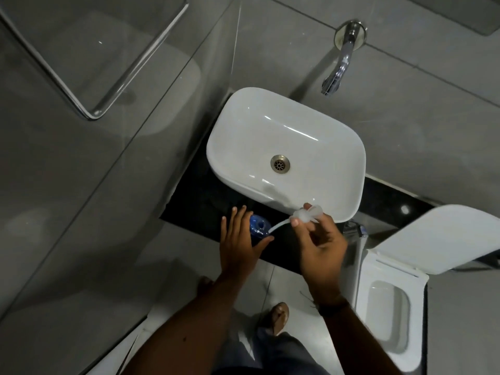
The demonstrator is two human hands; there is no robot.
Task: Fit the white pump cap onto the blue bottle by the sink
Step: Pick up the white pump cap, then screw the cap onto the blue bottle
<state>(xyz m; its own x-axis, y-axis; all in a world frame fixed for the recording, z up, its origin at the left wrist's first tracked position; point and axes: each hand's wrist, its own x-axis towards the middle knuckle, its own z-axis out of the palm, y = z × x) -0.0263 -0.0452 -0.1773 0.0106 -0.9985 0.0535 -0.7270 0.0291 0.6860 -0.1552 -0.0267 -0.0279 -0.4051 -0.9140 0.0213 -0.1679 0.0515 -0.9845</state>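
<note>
Head view. Bottle (258,226) stands upright on black counter (200,196) at approx. 7 o'clock of sink (286,147), just off its near rim; open blue neck faces up toward the camera. L hand (238,244) wraps the bottle from its 8 o'clock side, fingers curled round the body, thumb on the near side: clamped on it, steadying. R hand (322,244) pinches cap (308,213) between thumb and fingertips, closed on the pump head, over the sink's near edge.

Key relation: cap lies at approx. 2 o'clock of the neck, near but not over it. Dip tube (278,226) runs from the cap down toward 8 o'clock, its long axis slanted, not vertical; free end sits at the neck's rim, w/ entry unclear (blur). R hand is the nearer to the cap; L hand the nearer to the bottle.

Judgement: cap not yet seated. Next move likely needs the tube swung upright over the neck, then lowered along the bottle's axis. Risk: slanted tube catching the rim.
</note>
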